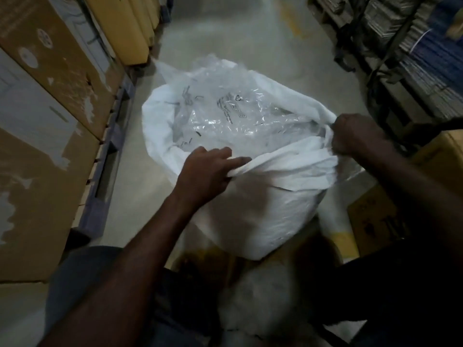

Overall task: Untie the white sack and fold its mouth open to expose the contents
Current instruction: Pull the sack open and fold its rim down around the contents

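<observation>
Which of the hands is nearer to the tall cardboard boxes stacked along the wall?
Left. The left hand grips the near rim of the white sack on the side facing the cardboard boxes; the right hand grips the rim on the sack's far side from them.

Floor (250,33): pale, smooth concrete aisle running from the frame centre to the upper centre; faint yellow marking at upper centre-right.
White sack (250,211): stands on the floor at frame centre, mouth open upward, clear printed plastic visible inside.
Cardboard boxes (37,171): large, scuffed and peeled, stacked along the left edge of the frame, resting on a dark pallet base (107,171) that lies on the floor.
Yellow boxes (125,26): upright along the upper left, beyond the scuffed stack.
Shelving (413,46): dark racks of stacked goods at upper right, standing beside the aisle.
Box (375,216): brown cardboard, lower right, just beside the sack.
</observation>
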